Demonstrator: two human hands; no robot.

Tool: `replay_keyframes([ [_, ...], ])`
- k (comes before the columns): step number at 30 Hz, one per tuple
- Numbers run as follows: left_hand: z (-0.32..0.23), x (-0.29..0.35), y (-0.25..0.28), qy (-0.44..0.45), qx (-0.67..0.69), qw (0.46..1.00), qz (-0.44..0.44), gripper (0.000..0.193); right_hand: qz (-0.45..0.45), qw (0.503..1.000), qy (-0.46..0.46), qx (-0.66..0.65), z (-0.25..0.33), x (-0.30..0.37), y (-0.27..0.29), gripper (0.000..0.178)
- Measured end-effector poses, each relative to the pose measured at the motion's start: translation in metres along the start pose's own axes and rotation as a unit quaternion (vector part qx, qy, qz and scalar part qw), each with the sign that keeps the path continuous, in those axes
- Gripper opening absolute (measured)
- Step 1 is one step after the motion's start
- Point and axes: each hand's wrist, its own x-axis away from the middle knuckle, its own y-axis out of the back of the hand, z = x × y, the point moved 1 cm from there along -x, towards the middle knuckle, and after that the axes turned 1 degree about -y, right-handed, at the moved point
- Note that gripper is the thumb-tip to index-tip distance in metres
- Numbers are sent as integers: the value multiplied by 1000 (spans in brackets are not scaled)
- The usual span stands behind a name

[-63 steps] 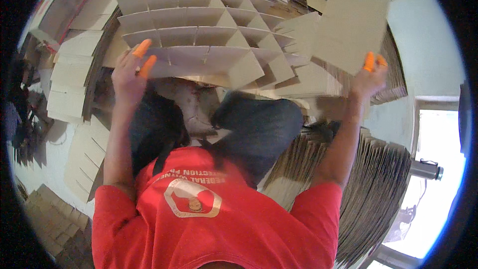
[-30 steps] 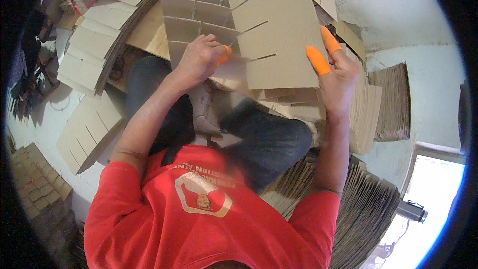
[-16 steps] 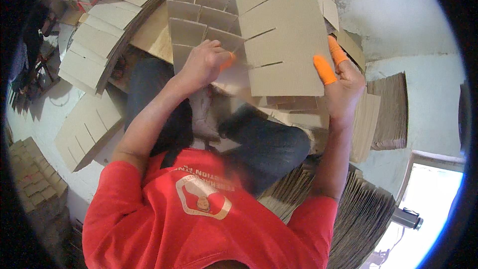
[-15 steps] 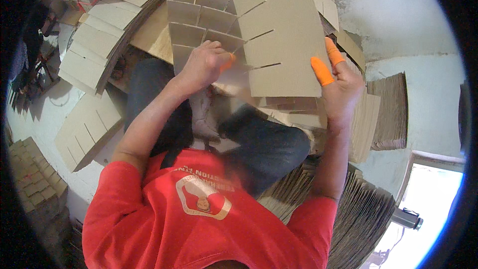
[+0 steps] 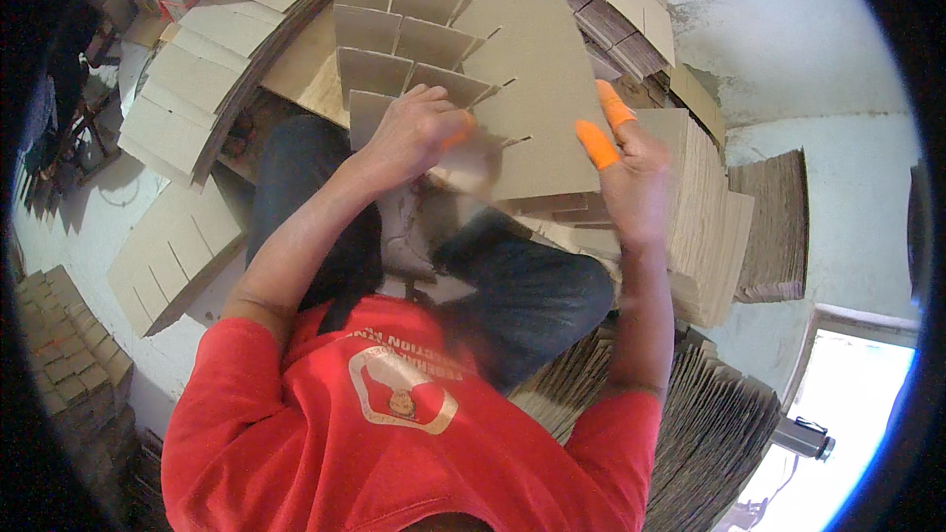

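Observation:
A large slotted cardboard sheet (image 5: pixel 532 49) stands tilted in front of me. My right hand (image 5: pixel 636 182), with orange finger cots on two digits, grips its right edge. On the left, several upright cardboard strips of a divider grid (image 5: pixel 431 42) meet the sheet at its slots. My left hand (image 5: pixel 419 133) is closed at the grid's near end, with an orange cot showing on it. Its fingertips are partly hidden, but they appear to pinch the nearest strip. The slots along the sheet's left side are engaged with the strips.
Stacks of cardboard sheets (image 5: pixel 714 236) stand at the right, and another dark-edged stack (image 5: pixel 650 414) leans beside my right elbow. Slotted sheets (image 5: pixel 177 256) lie at the left. Layered cardboard (image 5: pixel 187 89) curves along the far left. A wooden board (image 5: pixel 310 69) lies under the grid.
The sheet has swung left and tilted toward the grid, its slots moving onto the strips. My right hand has moved left with it; my left hand has barely shifted.

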Motion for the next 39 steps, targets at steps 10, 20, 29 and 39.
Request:
replay_keyframes([
  [10, 1, -1, -4, 16, 3, 1000, 16, 18, 172, 984, -18, -48, 2, -23, -13, 64],
  [20, -2, -7, -7, 4, -14, 1000, 24, 16, 221, 972, 2, 78, 4, -34, -35, 66],
  [29, -12, -12, -9, 32, -7, 999, 27, 15, 304, 951, -27, 41, -1, -4, -60, 38],
  [39, -26, -20, 0, -15, -117, 990, 78, 63, -70, 971, -127, 190, -70, 61, 0, 35],
])
